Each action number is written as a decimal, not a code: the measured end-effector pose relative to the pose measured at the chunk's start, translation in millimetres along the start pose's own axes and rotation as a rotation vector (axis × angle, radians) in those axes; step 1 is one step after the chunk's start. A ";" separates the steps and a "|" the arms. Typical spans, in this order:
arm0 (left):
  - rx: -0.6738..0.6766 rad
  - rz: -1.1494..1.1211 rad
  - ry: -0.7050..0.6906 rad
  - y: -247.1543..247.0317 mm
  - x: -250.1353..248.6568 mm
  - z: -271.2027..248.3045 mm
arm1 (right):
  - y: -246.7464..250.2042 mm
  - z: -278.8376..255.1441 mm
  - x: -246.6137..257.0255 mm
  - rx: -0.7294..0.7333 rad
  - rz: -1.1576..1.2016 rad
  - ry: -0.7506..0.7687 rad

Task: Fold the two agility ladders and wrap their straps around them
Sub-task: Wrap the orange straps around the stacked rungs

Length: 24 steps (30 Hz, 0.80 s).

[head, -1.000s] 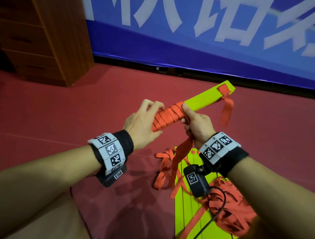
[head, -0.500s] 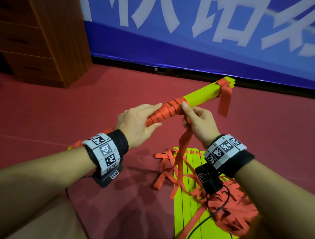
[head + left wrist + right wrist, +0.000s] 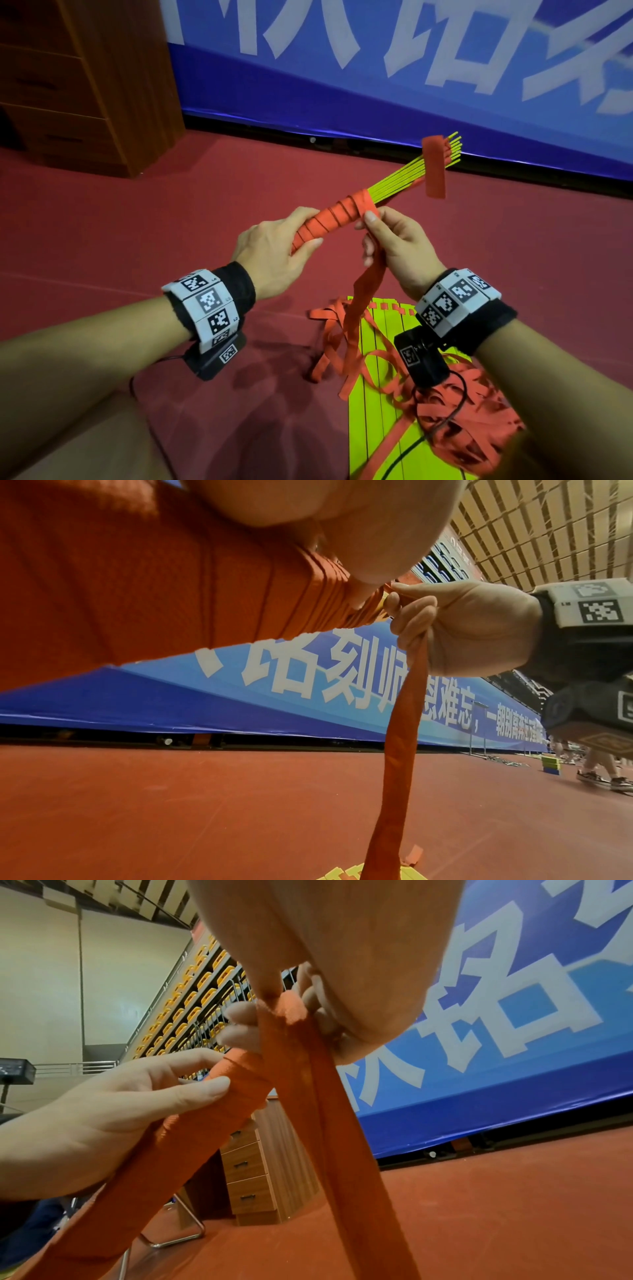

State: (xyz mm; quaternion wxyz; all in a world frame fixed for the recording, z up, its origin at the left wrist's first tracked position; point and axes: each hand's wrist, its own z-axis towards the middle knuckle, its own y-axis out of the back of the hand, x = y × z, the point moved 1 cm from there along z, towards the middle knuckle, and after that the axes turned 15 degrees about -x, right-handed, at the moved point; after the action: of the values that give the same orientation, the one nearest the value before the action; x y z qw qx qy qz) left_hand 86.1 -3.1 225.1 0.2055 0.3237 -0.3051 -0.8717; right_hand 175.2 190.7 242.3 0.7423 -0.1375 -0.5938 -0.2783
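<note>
The bundle of folded yellow-green plastic ladder slats [image 3: 407, 178] has rolled in the person's grip since a second ago: where its broad flat face showed, the thin stacked edges now fan out at the far end, and the band of orange webbing strap [image 3: 334, 219] wound round its middle has crept a turn further towards that end. The left hand [image 3: 274, 250] curls round the wrapped section and holds the bundle up over the red floor [image 3: 137, 222], while the right hand [image 3: 397, 243] pinches the free strap right at the edge of the winding, thumb on top, with the loose tail [image 3: 359, 301] hanging down to the floor. So one ladder seems about half wrapped, its bare slats still showing beyond the winding. The second yellow-green ladder [image 3: 380, 394] lies flat below, slats side by side, its orange straps in a tangled heap [image 3: 469, 421] beside it, apparently untouched.
</note>
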 end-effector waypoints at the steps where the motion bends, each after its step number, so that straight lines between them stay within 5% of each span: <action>1: 0.002 0.007 0.000 0.4 -0.5 0.2 | -0.3 0.6 -0.4 0.003 -0.006 0.004; 24: 0.057 -0.062 0.006 1.8 4.7 1.5 | 7.9 6.1 -13.4 -0.067 -0.092 -0.012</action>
State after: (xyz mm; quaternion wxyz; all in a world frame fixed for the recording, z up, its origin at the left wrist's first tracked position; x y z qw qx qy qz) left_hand 82.1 -6.4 225.2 0.1700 0.3415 -0.3193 -0.8675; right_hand 173.0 203.7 232.0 0.7201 -0.1364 -0.5944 -0.3309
